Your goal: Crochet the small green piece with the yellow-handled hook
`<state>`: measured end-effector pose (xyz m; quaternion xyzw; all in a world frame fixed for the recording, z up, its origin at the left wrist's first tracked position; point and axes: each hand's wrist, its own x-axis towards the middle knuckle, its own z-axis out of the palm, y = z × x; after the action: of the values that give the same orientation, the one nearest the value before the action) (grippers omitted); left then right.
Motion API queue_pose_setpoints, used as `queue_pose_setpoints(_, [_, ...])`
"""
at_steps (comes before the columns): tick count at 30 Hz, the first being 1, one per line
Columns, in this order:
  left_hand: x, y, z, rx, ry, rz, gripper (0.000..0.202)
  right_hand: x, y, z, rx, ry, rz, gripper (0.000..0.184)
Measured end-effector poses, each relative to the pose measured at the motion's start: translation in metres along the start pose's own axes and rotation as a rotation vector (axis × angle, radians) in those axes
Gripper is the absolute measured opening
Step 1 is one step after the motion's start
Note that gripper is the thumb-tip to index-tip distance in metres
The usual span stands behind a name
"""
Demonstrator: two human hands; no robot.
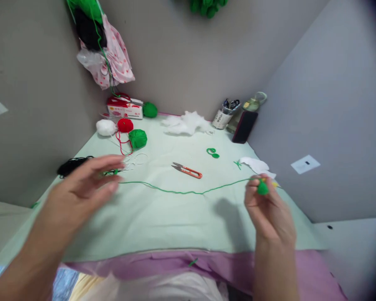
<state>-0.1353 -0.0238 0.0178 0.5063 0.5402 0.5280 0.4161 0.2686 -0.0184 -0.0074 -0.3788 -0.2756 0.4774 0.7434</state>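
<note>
"What do you hold?"

"My right hand (pixel 270 209) pinches a small, rounded green yarn piece (pixel 262 187); my left hand (pixel 77 190) gapes, fingers and thumb apart."

"And the thin green yarn strand (pixel 184 192)?"

"It runs crosswise, sagging, from my right fingertips to beside my left thumb, nearer me than the orange-handled metal snips (pixel 184 169)."

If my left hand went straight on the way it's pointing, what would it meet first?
Probably the white thread just beyond your left hand, though height above the table is unclear.
</note>
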Motion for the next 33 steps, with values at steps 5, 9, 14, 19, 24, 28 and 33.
queue_pose_setpoints(5, [-0.039,0.014,0.100,-0.687,-0.578,-0.183,0.073,-0.056,0.022,0.067,0.005,-0.233,0.193,0.015])
queue_pose_setpoints(9, [-0.024,0.029,0.137,-0.898,-0.596,-0.118,0.061,-0.083,0.026,0.092,-0.015,-0.457,0.208,0.016])
queue_pose_setpoints(14, [-0.005,0.020,0.137,-0.694,-0.331,0.238,0.076,-0.084,0.028,0.091,-0.072,-0.437,-0.008,0.015])
queue_pose_setpoints(19, [-0.022,-0.014,0.127,-0.117,-0.331,0.443,0.038,-0.077,0.039,0.084,-0.177,-0.292,-0.176,0.015])
queue_pose_setpoints(24, [-0.038,-0.016,0.130,-0.498,-0.453,-0.133,0.043,-0.078,0.055,0.079,-0.220,-0.304,-0.216,0.011])
queue_pose_setpoints(28, [-0.037,-0.013,0.130,-0.619,-0.482,-0.235,0.041,-0.077,0.060,0.078,-0.219,-0.311,-0.162,0.012])
queue_pose_setpoints(33, [-0.036,-0.014,0.122,-0.568,-0.506,-0.268,0.041,-0.074,0.057,0.078,-0.144,-0.324,-0.051,0.014])
